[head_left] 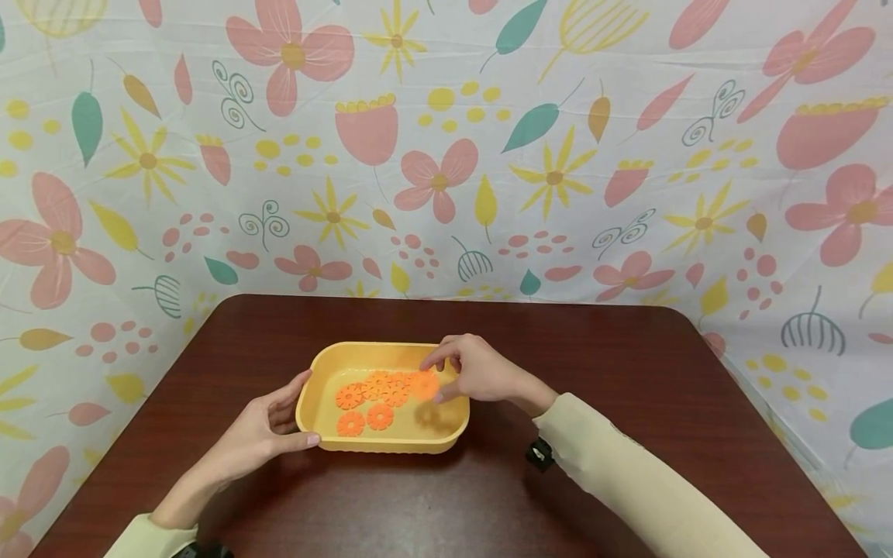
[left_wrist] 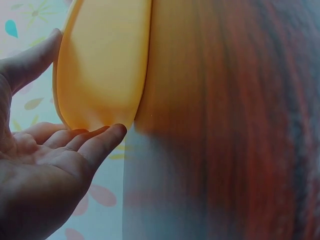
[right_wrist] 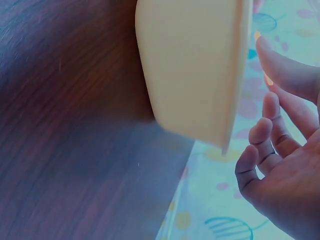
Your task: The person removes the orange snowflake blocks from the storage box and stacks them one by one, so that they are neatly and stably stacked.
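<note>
A shallow yellow tray (head_left: 387,446) rests on the table with several orange notched, flower-shaped discs (head_left: 351,423) lying flat in it. My left hand (head_left: 254,434) holds the tray's left end, thumb at the near corner and fingers against the outer side; the left wrist view shows its fingers along the tray's end wall (left_wrist: 100,60). Above the right part of the tray, my right hand (head_left: 481,372) pinches one orange disc (head_left: 423,385) between thumb and index finger. In the right wrist view, slivers of that disc (right_wrist: 269,79) show by the fingertips, the other fingers loosely bent.
The dark brown wooden table (head_left: 432,496) has rounded far corners. A white cloth (head_left: 446,178) printed with flowers and leaves hangs behind it and along the sides. Under the held disc, a shadow falls on the tray floor.
</note>
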The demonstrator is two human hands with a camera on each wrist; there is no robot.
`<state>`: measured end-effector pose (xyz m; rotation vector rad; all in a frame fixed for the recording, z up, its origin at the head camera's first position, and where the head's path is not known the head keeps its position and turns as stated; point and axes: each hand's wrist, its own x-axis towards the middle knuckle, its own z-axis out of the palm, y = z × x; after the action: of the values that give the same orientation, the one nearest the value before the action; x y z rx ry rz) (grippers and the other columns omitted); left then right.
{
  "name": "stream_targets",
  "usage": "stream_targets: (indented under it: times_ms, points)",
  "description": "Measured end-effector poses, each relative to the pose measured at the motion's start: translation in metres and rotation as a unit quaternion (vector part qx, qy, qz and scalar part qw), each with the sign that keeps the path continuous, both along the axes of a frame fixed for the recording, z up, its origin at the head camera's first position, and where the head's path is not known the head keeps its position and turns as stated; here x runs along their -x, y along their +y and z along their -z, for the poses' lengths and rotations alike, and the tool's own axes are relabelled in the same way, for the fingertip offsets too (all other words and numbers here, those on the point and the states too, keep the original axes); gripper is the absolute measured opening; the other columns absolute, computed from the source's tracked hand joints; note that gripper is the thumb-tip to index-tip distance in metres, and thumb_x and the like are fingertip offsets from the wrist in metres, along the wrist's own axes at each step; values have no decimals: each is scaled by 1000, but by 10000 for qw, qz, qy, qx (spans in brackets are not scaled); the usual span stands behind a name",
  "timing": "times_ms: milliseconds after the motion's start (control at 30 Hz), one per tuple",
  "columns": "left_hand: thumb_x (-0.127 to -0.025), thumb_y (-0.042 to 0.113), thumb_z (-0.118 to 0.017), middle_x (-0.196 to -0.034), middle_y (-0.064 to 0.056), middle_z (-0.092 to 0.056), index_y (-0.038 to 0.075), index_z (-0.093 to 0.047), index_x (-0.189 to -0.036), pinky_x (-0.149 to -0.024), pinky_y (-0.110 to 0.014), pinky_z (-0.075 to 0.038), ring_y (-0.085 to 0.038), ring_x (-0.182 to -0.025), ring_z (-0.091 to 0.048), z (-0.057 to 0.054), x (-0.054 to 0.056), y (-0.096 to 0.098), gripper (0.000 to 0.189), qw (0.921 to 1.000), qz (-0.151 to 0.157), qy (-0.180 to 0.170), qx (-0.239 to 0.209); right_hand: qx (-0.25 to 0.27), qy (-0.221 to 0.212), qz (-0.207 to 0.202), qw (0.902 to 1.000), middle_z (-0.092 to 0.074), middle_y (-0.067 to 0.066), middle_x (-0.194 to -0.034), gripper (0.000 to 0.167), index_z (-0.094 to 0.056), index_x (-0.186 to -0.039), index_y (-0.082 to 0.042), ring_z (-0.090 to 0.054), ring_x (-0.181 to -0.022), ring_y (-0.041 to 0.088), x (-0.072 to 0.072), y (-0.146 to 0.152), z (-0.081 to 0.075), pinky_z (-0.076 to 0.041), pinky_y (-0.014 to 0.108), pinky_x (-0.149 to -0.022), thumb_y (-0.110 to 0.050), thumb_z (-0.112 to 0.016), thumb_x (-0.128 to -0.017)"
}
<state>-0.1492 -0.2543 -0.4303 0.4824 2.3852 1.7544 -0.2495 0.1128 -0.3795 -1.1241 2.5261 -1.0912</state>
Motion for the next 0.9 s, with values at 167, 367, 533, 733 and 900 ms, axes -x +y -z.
stream_targets:
  times_ms: [167,367,533,733,900]
  points:
    - [-88,10,-86,-169,-24,-24,-2,-24,-165,-98,-32,-54,-44,-145,-40,0,-1,0,100,10000,0,-41,-5,153,-36,249,9996,-65,7,-92,39,-82,-114,-8,-50,-69,22,1,17,-3,-41,28,-64,-6,-95,-77]
    - [-88,11,-87,-168,-24,-25,-3,-24,-165,-97,-29,-53,-45,-143,-41,0,-1,0,100,10000,-23,-30,45,332,3,443,9985,-67,7,-92,40,-82,-113,-9,-51,-72,21,2,36,-2,-42,28,-65,-6,-96,-76]
    - [-88,10,-86,-168,-24,-26,-2,-24,-166,-97,-29,-53,-44,-144,-41,0,-1,1,100,9999,-36,-113,20,427,-28,653,9969,-68,7,-93,39,-83,-112,-12,-53,-77,25,4,54,2,-44,31,-67,-8,-97,-75]
    - [-88,9,-86,-168,-25,-25,-3,-24,-165,-97,-29,-53,-45,-144,-40,-1,-2,1,100,10000,-23,-76,15,499,-86,889,9948,-67,9,-92,37,-83,-111,-11,-53,-79,28,5,76,8,-45,33,-68,-7,-95,-77]
    - [-88,9,-86,-168,-24,-25,-3,-24,-165,-96,-27,-52,-44,-144,-41,0,-1,1,100,9999,-56,-129,34,434,-150,1167,9921,-63,7,-89,35,-82,-109,-11,-51,-77,25,5,94,17,-43,29,-66,-4,-94,-78]
